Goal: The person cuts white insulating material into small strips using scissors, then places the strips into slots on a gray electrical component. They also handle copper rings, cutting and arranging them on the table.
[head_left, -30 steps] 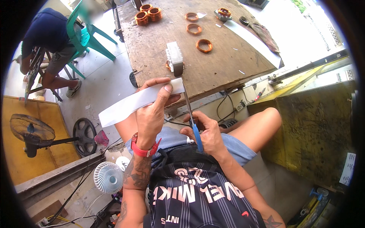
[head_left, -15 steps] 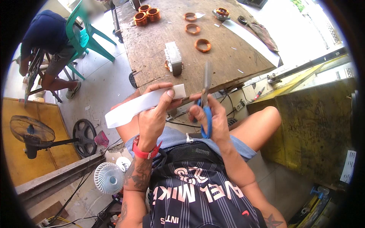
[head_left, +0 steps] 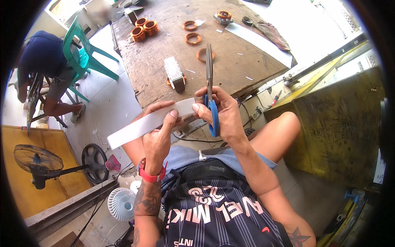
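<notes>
A long white paper strip (head_left: 138,126) slants over my lap, pinched between the thumb and fingers of my left hand (head_left: 158,138). My right hand (head_left: 225,114) grips scissors (head_left: 213,117) with blue handles, their blades together and pointing toward the table. That hand's thumb and forefinger also touch the strip's right end. Just beyond the strip, a metal core block with copper winding (head_left: 174,74) stands on the wooden table (head_left: 148,61). One copper coil ring (head_left: 200,55) lies partly hidden behind the blades, with two more rings farther off.
Stacked copper coils (head_left: 139,33) stand at the far left of the table. A wound core (head_left: 223,17), a black ring (head_left: 247,20), a white sheet (head_left: 261,44) and a cloth (head_left: 272,35) lie far right. A person sits bent over near a green chair (head_left: 84,57); fans (head_left: 39,160) stand left.
My right hand has come over to the strip's right end, and its thumb and forefinger now meet the paper. The scissors have turned more upright. The whole view has shifted slightly.
</notes>
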Tool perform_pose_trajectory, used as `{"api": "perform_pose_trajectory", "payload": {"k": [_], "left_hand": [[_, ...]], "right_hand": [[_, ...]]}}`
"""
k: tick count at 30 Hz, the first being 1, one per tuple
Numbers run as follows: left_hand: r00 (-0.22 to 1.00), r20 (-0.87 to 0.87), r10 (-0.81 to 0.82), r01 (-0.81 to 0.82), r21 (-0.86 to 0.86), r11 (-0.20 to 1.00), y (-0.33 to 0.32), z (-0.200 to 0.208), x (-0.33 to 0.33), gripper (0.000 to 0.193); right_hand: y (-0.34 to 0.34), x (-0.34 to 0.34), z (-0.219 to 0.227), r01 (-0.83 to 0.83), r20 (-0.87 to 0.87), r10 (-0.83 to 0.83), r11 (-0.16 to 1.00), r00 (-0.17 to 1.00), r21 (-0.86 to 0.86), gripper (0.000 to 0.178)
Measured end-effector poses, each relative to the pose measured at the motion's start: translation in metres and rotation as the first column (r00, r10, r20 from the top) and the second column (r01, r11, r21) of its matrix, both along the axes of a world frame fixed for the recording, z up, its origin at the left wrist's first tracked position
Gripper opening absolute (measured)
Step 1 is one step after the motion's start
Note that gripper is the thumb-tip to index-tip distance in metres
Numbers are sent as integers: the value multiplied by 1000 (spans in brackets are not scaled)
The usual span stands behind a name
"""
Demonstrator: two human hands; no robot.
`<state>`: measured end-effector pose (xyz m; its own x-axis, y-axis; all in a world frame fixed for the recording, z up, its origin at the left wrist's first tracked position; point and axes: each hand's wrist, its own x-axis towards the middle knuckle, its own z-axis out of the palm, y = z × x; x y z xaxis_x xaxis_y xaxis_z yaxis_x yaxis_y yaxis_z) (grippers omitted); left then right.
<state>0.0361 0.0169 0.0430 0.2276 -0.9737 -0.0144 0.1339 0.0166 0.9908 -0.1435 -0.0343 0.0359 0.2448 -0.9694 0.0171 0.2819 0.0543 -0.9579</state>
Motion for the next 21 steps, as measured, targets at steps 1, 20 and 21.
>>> {"api": "perform_pose_trajectory", "payload": {"k": [1, 20, 21], "left_hand": [[1000, 5, -5, 5, -13, 1000, -5, 2, -1, 30], [969, -220, -112, 125, 47, 991, -133, 29, -89, 33], [966, -233, -108, 120, 38, 992, -135, 27, -92, 33]], "right_hand": [[-3, -2, 1, 4, 14, -4, 1000, 1000, 7, 29], [-34, -93, -11, -3, -331, 29, 997, 943, 79, 67], [-38, -95, -9, -24, -369, 61, 994, 928, 105, 74]]}}
